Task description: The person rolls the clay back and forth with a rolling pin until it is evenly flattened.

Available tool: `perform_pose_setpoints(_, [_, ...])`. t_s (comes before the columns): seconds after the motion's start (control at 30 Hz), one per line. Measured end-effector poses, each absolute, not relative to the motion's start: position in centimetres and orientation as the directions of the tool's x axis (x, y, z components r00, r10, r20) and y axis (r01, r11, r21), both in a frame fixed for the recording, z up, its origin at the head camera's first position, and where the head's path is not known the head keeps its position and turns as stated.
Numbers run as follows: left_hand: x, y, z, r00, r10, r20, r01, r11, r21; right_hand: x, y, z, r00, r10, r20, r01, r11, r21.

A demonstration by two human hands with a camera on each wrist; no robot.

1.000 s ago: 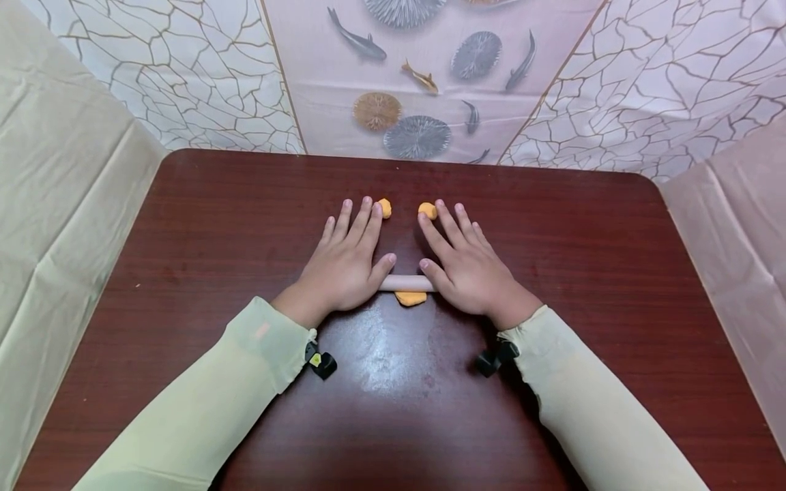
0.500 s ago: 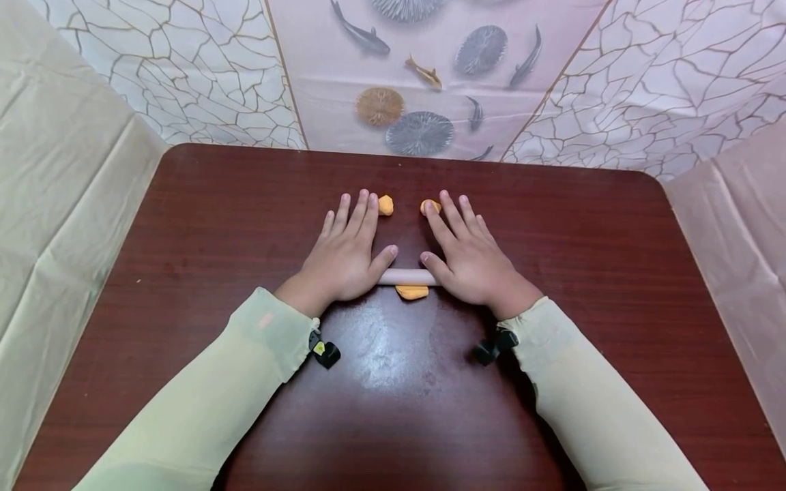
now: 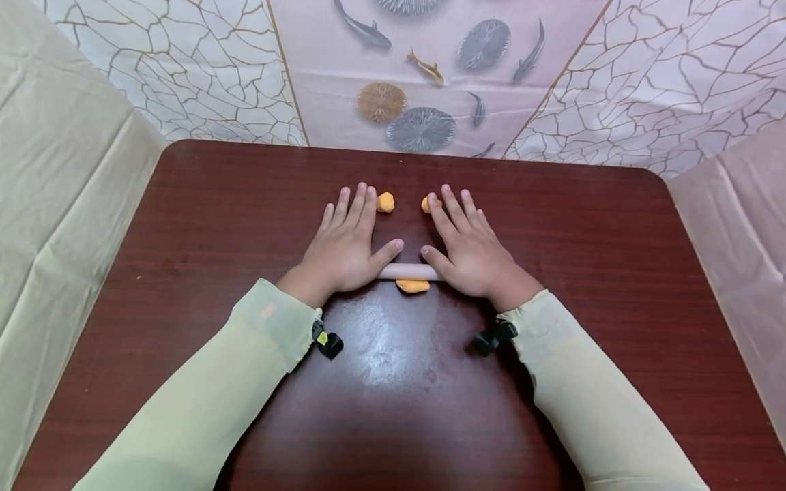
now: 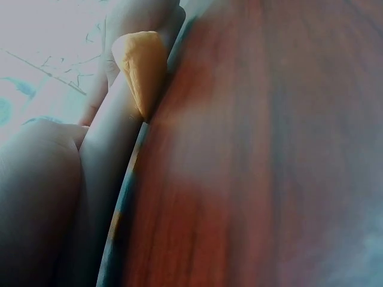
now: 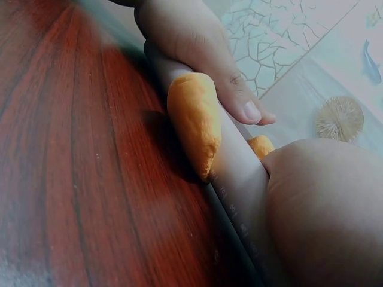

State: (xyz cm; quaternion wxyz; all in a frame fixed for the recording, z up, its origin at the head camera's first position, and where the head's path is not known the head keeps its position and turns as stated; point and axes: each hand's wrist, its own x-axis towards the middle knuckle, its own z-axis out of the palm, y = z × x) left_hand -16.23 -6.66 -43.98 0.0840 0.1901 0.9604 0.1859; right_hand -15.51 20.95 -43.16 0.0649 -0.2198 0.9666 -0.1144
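Both palms lie over a pale tube [image 3: 410,271] on the dark red table, with fingers stretched forward. My left hand [image 3: 344,245] covers the tube's left end, its thumb [image 3: 388,254] reaching past the tube. Over the right end lies my right hand [image 3: 475,256], palm down. A flattened orange dough piece [image 3: 413,286] shows at the tube's near side between the hands; in the right wrist view this dough [image 5: 194,119] stands up against the tube, which bears small printing. Beyond are two orange lumps: the left lump [image 3: 385,202] beside my left index finger, the right lump [image 3: 426,204] partly behind my right index finger.
The table [image 3: 393,409] has rounded far corners. A patterned cloth [image 3: 424,82] with fish and lily pads hangs behind it, and plain pale cloth [image 3: 67,204] flanks the sides. Black straps [image 3: 331,344] hang at the wrists.
Both hands have slid a little forward, and the tube has rolled slightly away with them. The right index finger overlaps the right orange lump more. The head view has shifted slightly.
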Motion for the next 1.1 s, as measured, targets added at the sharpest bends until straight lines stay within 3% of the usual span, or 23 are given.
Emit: perform_pose_setpoints(1.1, [-16.77, -6.66, -43.89, -0.925, 0.369, -0.091, 0.307, 0.866, 0.395, -16.02, 20.88, -43.12, -0.901, -0.429, -0.069, -0.402, 0.882, -0.245])
